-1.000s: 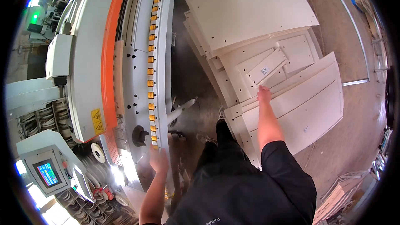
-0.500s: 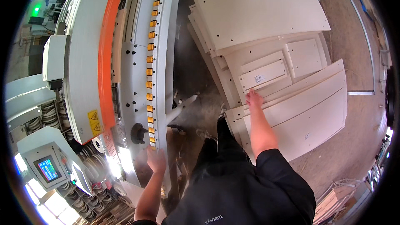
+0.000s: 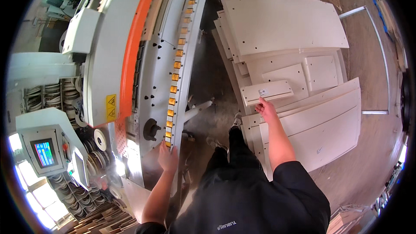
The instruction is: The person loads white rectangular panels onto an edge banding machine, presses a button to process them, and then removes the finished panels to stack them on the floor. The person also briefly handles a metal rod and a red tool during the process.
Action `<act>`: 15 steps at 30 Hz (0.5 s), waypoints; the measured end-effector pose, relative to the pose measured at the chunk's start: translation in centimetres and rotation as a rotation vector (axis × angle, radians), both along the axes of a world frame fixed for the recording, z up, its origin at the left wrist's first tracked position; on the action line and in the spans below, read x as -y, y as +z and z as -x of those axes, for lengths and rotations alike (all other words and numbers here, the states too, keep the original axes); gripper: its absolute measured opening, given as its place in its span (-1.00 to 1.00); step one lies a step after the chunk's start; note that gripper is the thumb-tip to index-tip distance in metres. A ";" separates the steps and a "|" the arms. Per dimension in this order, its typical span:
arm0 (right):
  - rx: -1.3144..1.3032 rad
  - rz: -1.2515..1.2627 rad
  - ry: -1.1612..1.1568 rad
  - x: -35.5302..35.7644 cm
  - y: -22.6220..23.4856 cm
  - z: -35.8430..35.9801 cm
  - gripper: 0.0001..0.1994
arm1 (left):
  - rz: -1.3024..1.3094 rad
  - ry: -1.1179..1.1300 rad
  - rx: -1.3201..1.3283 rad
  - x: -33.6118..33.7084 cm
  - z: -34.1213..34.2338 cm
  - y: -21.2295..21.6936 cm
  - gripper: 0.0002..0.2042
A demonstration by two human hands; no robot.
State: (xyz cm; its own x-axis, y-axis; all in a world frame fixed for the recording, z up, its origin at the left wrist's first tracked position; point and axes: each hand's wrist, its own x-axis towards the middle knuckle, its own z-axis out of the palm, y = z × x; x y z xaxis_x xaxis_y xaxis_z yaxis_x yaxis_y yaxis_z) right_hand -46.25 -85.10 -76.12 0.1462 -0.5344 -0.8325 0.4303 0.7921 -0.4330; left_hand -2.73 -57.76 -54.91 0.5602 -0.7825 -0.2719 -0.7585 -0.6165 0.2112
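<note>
My right hand (image 3: 267, 108) is closed on the near edge of a narrow white panel (image 3: 274, 90) with a small label and dark holes. That panel is tilted above a stack of white boards and juts past the smaller boards beneath it. My left hand (image 3: 167, 159) rests at the near end of the yellow roller rail (image 3: 172, 102) on the machine's edge. Its fingertips touch the rail and the thumb lies a little apart; nothing shows in it.
A large white board (image 3: 286, 24) tops the far part of the stack, with long boards (image 3: 320, 123) on the near right. The grey and orange machine (image 3: 110, 56) fills the left, with a lit control screen (image 3: 44, 153). A metal frame (image 3: 377, 43) lies on the floor.
My right hand has taken hold of the narrow panel, which has shifted left and tilted off the boards beneath. My left hand stays at the rail's end. The whole view has shifted.
</note>
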 end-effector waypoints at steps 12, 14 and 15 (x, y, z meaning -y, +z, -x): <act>-0.150 0.477 0.562 -13.9 19.7 -11.8 -0.66 | 0.370 -0.403 -0.069 3.2 7.1 9.8 -0.18; -0.185 0.597 0.656 -16.3 22.2 -13.8 -0.63 | 0.294 -0.449 -0.118 2.5 9.0 12.1 -0.16; -0.205 0.659 0.695 -17.5 23.2 -14.6 -0.62 | 0.301 -0.487 -0.108 1.9 9.3 12.7 -0.21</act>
